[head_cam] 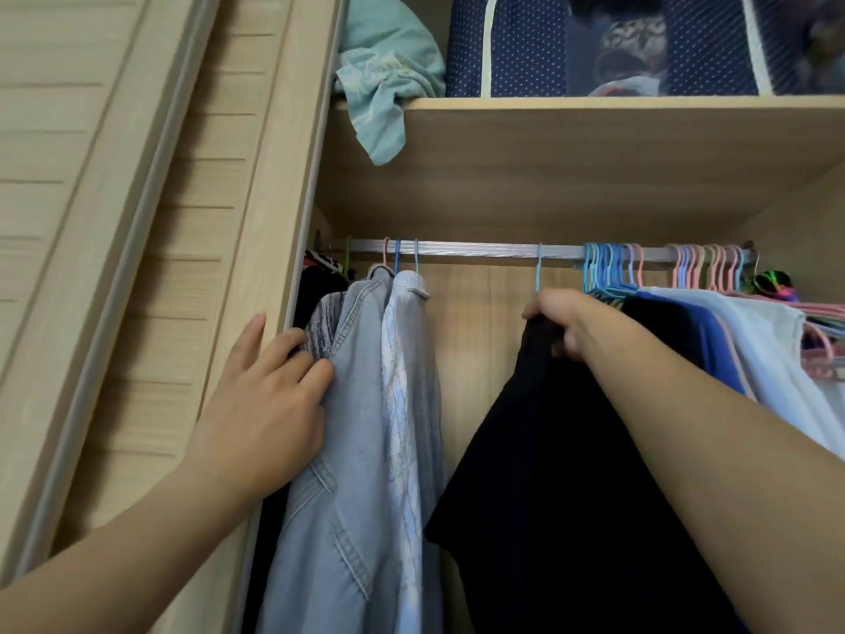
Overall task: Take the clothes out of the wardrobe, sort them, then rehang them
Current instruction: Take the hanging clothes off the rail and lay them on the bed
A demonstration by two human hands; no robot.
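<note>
Inside the open wardrobe, a metal rail (480,250) runs left to right under a wooden shelf (594,113), and the clothes hang from it in 2 groups with a bare stretch between them. The right hand (564,323) is curled round the top of a black garment (562,473) just below its light-blue hanger hook (538,267), which sits alone on the rail at the left edge of the crowded right-hand group. The garment hangs straight down from that grip, its long axis vertical, so the hook lies directly above the right hand and very near it; this hand is plainly the nearer one for the lift. I judge that freeing the garment calls for raising the hook up and over the rail, then drawing it toward the person.

The left hand (270,395) lies with fingers spread and nearly straight against the shoulder of a denim shirt (338,473) in the left group, pressing it toward the wardrobe's side panel (292,199); it grips nothing. Just beside the denim hangs a pale striped shirt (407,382). To the right of the black garment hang a blue garment (704,331) and a white garment (772,359) on pink and blue hangers. A crumpled teal cloth (384,84) and a dotted navy storage bag (526,43) sit on the shelf.
</note>
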